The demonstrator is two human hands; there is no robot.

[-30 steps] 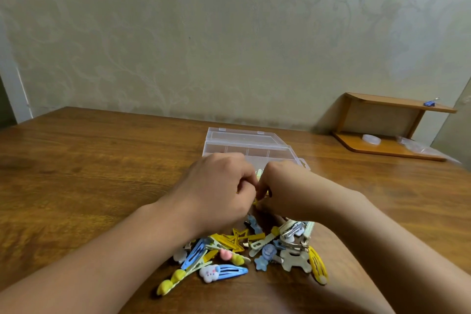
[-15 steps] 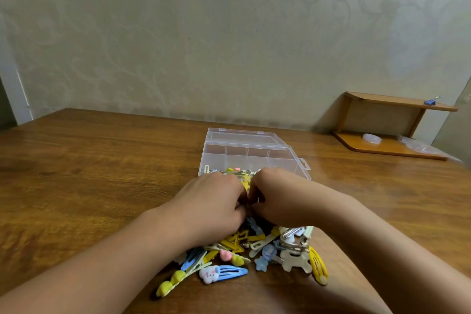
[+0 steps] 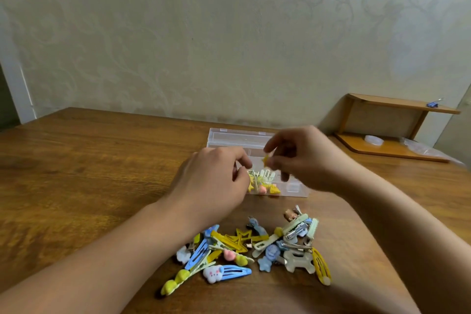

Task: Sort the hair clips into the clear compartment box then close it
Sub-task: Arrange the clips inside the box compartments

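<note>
The clear compartment box (image 3: 297,190) lies open on the wooden table, its lid (image 3: 237,136) standing behind. Several yellow clips (image 3: 265,185) lie in its front compartment. My right hand (image 3: 303,158) hovers over the box and pinches a small yellow clip (image 3: 266,160) between thumb and fingertips. My left hand (image 3: 216,181) is just left of it above the box's front left corner, fingers curled; whether it holds anything is hidden. A pile of several blue, yellow and pale hair clips (image 3: 254,250) lies on the table in front of the box, between my forearms.
A low wooden shelf (image 3: 390,135) stands at the back right against the wall, with a small blue clip (image 3: 433,104) on top and a white disc (image 3: 374,140) and a plastic bag (image 3: 420,149) on its lower board. Bare table (image 3: 89,173) stretches to the left.
Both hands have risen from the clip pile and moved apart over the box. The right hand now holds a yellow clip higher, above the front compartment.
</note>
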